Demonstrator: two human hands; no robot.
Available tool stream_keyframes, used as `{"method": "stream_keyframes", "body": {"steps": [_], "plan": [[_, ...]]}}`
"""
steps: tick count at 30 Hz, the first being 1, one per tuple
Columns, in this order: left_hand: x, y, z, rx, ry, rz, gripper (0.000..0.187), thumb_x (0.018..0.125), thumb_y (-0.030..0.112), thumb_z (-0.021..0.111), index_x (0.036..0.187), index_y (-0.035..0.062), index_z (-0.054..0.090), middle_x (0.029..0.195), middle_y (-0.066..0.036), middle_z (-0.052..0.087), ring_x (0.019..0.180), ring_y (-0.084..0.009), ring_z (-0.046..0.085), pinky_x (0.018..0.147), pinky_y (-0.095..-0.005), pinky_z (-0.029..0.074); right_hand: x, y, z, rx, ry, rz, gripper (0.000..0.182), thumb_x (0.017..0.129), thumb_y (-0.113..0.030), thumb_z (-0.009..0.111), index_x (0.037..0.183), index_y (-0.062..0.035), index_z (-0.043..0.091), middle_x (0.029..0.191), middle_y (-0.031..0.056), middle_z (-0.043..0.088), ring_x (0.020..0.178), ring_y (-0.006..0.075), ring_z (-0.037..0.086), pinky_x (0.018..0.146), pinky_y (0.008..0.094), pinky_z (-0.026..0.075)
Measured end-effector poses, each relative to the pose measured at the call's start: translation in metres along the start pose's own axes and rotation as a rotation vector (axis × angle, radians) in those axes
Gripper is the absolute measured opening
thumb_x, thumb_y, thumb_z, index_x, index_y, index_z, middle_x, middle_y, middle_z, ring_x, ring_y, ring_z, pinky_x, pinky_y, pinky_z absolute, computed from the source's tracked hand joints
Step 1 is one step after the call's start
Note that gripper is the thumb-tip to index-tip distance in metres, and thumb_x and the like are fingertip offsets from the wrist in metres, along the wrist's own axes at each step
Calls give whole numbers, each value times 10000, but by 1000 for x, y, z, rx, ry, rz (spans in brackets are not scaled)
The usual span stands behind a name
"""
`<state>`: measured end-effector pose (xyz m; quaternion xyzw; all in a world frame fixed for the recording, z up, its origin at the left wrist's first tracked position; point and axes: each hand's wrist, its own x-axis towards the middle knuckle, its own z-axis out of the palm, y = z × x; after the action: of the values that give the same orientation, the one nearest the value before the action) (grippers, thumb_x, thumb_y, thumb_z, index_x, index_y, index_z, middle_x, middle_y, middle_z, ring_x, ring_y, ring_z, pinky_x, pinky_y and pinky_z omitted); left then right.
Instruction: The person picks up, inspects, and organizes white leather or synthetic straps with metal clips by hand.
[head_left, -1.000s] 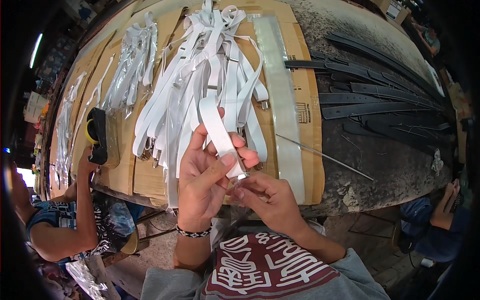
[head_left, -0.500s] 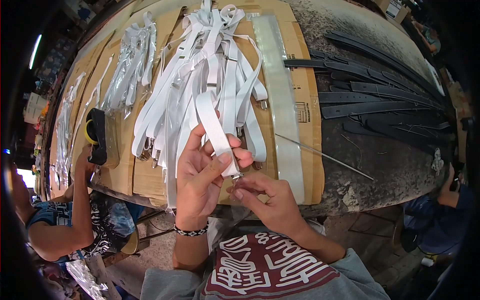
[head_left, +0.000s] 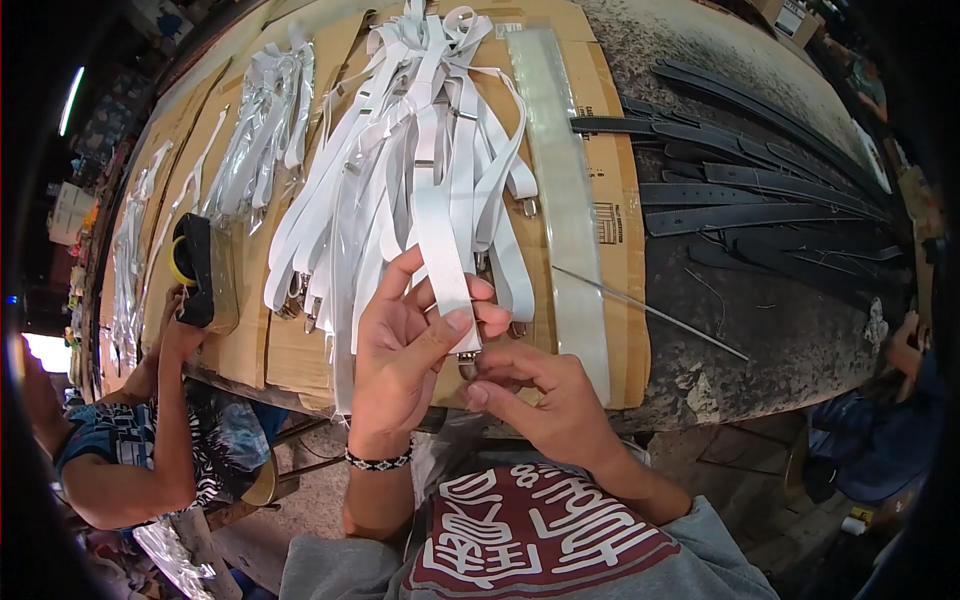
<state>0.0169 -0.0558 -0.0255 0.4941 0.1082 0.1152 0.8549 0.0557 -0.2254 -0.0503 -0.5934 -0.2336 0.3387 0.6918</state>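
While the left hand (head_left: 400,350) pinches one flat, smooth white strap (head_left: 445,250) above the near part of the surface (head_left: 765,335), its long axis runs near-far, one silvery clip (head_left: 467,358) pointing near; the right hand (head_left: 560,405) is at the clip, its grip unclear. One rod (head_left: 650,312) lies right.

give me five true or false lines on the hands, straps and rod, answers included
1. The left hand grips a white strap. True.
2. The patterned bracelet is on the right arm. False: the patterned bracelet is on the left arm.
3. The right hand is at the metal clip. True.
4. The black straps lie left of the white strap. False: the black straps lie to its right.
5. The thin rod lies partly over the clear plastic strip. True.
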Motion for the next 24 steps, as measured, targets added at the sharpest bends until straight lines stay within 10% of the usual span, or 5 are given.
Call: {"method": "stream_keyframes", "body": {"steps": [24], "plan": [[-2,8,0,-136,7,49,568,952,-64,579,1462,-26,333,1170,-233,651,1045,-319,716,906,-400,603,3,1,0,-36,-17,36,164,933,-95,714,1042,19,667,850,42,688,792,84,631,696,249,493]]}}
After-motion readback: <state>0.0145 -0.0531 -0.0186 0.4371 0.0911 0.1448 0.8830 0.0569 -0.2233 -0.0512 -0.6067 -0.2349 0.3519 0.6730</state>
